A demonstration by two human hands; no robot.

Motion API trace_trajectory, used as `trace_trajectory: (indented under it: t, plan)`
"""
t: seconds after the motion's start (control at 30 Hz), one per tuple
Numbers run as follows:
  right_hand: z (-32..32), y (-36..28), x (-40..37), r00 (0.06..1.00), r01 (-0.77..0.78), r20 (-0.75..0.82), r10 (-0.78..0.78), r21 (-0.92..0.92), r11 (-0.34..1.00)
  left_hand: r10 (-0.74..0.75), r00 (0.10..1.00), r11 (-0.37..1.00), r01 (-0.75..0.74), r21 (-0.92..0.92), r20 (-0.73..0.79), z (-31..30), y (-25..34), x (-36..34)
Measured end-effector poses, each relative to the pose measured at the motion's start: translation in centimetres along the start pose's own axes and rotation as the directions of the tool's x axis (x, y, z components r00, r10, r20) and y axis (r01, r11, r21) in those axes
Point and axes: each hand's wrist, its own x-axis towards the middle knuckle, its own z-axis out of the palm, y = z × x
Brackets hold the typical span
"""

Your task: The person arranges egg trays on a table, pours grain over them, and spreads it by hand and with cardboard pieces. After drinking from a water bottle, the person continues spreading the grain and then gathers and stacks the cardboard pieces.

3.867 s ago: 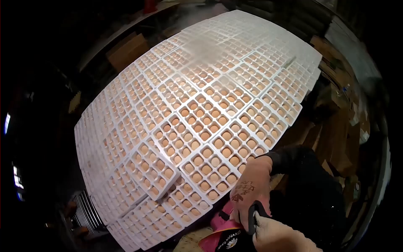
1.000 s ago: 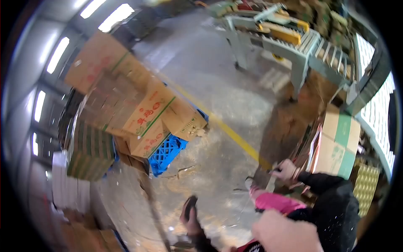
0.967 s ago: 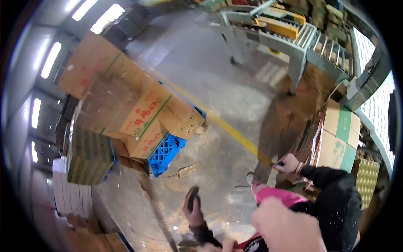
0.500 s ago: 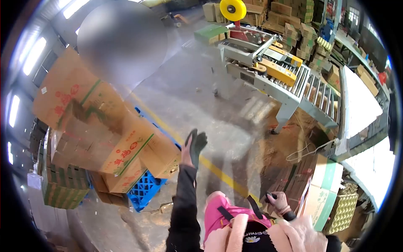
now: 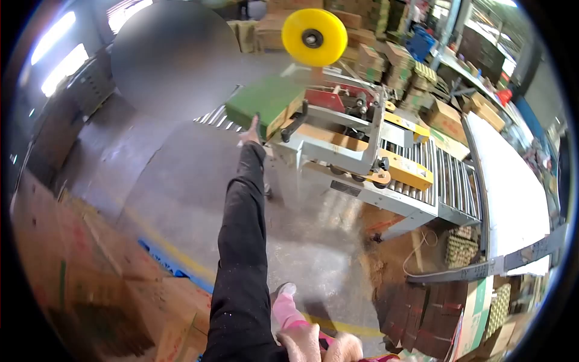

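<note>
My left hand (image 5: 252, 134), in a dark glove at the end of a stretched black sleeve, is at the near side of a green-topped carton (image 5: 265, 104). One finger points up along the carton's side; the other fingers are too blurred to make out. The carton lies on rollers (image 5: 218, 117) at the left end of a carton-sealing machine (image 5: 356, 148) with a large yellow tape roll (image 5: 314, 37). My right hand is not in view.
Open brown cartons (image 5: 114, 301) stand at the lower left by a blue pallet (image 5: 172, 262). Stacked flat cartons (image 5: 425, 314) are at the lower right, below a white tabletop (image 5: 506, 187). A white cord (image 5: 416, 250) hangs near the machine's leg.
The view has moved closer to the machine and green carton. My left arm has stretched forward, bringing the hand to the carton. My right hand has gone out of view.
</note>
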Motion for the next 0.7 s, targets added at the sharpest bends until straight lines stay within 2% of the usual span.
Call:
trace_trajectory:
  t: [0.03, 0.07, 0.17, 0.27, 0.3, 0.33, 0.37, 0.43, 0.5, 0.53, 0.63, 0.7]
  plan:
    - [0.5, -2.2, -0.3, 1.000, -0.026, -0.006, 0.026, 0.029, 0.999, -0.077, 0.992, 0.992, 0.085, 0.090, -0.098, 1.0, 1.4, 0.5]
    - [1.0, -4.1, -0.8, 0.999, -0.046, -0.012, 0.047, 0.065, 0.997, -0.036, 0.993, 0.984, 0.055, 0.170, -0.108, 1.1, 1.4, 2.6]
    - [3.0, -6.9, -4.7, 0.992, -0.103, -0.045, 0.114, 0.191, 0.976, 0.102, 0.995, 0.941, -0.098, 0.323, 0.004, -0.6, 0.6, 6.3]
    - [3.6, -7.8, -8.5, 0.989, -0.112, -0.063, 0.130, 0.242, 0.964, 0.169, 0.975, 0.913, -0.210, 0.350, 0.144, -2.4, 1.2, 5.6]
    - [4.3, -6.5, -8.5, 0.991, -0.104, -0.070, 0.110, 0.089, 0.991, 0.180, 0.970, 0.912, -0.226, 0.341, 0.161, -2.6, 1.7, 3.7]
    - [4.2, -7.3, -9.0, 0.978, -0.195, -0.048, 0.202, 0.124, 0.973, 0.190, 0.968, 0.915, -0.234, 0.327, 0.161, -2.2, 2.0, 1.2]
    - [5.5, -5.0, -9.2, 0.988, -0.095, -0.105, 0.110, 0.135, 0.986, 0.179, 0.968, 0.923, -0.227, 0.312, 0.174, -1.3, 2.0, -2.2]
    - [5.0, -8.2, -10.9, 0.959, -0.276, -0.018, 0.281, 0.147, 0.950, 0.119, 0.966, 0.943, -0.182, 0.279, 0.229, 0.3, 1.7, -8.8]
    - [5.6, -7.6, -11.9, 0.936, -0.351, -0.004, 0.352, 0.015, 0.936, 0.037, 0.947, 0.971, -0.110, 0.213, 0.320, 2.1, 1.5, -15.4]
    - [4.7, -8.3, -12.6, 0.937, -0.350, 0.039, 0.348, 0.095, 0.932, -0.007, 0.931, 0.980, -0.067, 0.188, 0.365, 2.7, 1.3, -18.6]
    - [8.8, -1.4, -13.3, 0.922, -0.369, -0.104, 0.373, 0.055, 0.928, -0.163, 0.828, 0.986, 0.115, 0.122, 0.537, 4.7, 1.5, -29.0]
    - [7.8, 0.0, -15.2, 0.924, -0.352, -0.085, 0.372, 0.183, 0.918, -0.282, 0.718, 0.956, 0.269, 0.119, 0.637, 5.7, 1.3, -36.2]
